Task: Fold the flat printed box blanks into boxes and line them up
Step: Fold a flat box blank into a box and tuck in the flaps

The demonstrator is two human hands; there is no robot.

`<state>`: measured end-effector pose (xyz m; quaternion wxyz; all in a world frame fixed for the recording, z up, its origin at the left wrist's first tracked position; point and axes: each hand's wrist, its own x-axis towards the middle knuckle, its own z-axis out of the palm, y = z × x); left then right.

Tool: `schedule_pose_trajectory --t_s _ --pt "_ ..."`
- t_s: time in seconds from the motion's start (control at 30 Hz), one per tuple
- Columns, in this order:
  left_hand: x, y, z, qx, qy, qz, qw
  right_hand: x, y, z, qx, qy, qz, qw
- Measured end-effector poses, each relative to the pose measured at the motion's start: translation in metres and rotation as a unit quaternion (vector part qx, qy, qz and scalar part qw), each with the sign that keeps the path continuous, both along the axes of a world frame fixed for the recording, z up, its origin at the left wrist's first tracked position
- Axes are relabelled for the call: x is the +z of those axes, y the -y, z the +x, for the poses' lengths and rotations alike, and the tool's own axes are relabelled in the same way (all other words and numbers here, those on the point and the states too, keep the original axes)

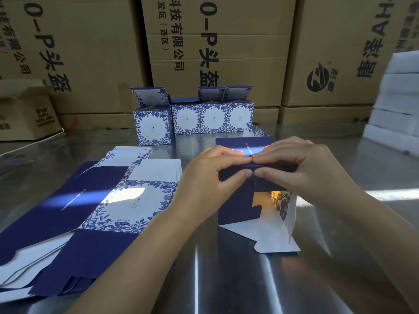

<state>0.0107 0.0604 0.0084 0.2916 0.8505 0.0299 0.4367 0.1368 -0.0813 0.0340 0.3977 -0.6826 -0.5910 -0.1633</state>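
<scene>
Right of the stack of flat navy-and-white floral card blanks (90,200), on the shiny metal desk (226,268), stands a half-folded navy card box (238,207), its white flap splayed. Both the left hand (208,175) and the right hand (301,171) pinch its top fold, fingers (235,174) curled on the crease. Behind the stack, four folded floral boxes (192,118) line up, several top flaps raised.

Light: dim, cool.
Glare: bright bands on reflective grey metal table (385,193); sheen on blue-and-white flat card box blank (127,196).
Edges: bent by wide lens.
</scene>
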Motion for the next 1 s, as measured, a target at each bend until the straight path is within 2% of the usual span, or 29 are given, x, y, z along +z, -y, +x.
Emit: schedule_pose_trajectory --t_s 0.2,0.4,0.6,1.0 --pt "-0.001 0.000 0.002 0.002 0.011 0.001 1.000 -0.002 -0.001 -0.001 -0.008 -0.003 0.011 1.000" --pt "-0.003 0.003 0.006 0.013 0.068 0.041 0.997 -0.003 -0.002 -0.003 0.002 0.008 0.029 1.000" --pt "-0.003 0.004 0.006 0.021 0.080 0.063 0.995 -0.004 -0.003 -0.003 0.008 0.001 0.037 0.999" --pt "0.002 -0.009 0.000 -0.032 -0.002 -0.017 0.999 -0.002 -0.002 0.001 0.006 -0.020 0.018 1.000"
